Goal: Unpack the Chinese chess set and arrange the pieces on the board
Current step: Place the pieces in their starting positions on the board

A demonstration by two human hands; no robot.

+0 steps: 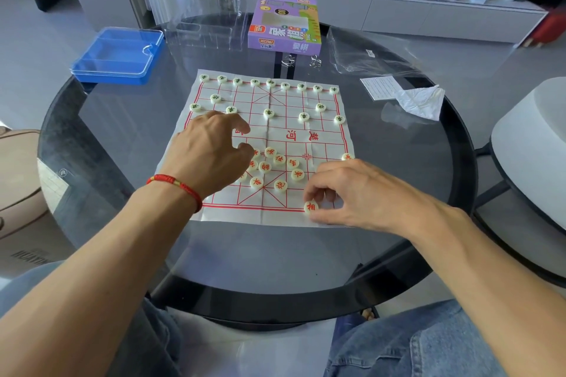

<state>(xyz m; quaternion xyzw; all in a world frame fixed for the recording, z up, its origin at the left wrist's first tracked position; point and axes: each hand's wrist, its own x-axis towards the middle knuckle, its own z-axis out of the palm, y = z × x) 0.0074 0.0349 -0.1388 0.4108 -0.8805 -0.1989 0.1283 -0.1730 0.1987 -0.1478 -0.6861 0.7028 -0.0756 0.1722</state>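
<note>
A white cloth chess board [324,138] with red lines lies on the round glass table. Green-lettered pieces stand in order along its far rows, such as one [269,113] near the middle. Several red-lettered pieces [278,159] lie loose in a cluster on the near half. My left hand [211,150] hovers over the cluster's left side, fingers curled, thumb and forefinger apart; what is under it is hidden. My right hand [346,193] pinches a red piece [311,207] on the board's near edge line. Another red piece [347,157] sits at the right edge.
A blue plastic case [118,55] sits at the far left, a clear tray [211,24] and the purple box [284,24] at the back. A plastic bag [367,52], a paper slip [379,87] and a crumpled tissue [422,101] lie to the right. A white chair [533,144] stands right.
</note>
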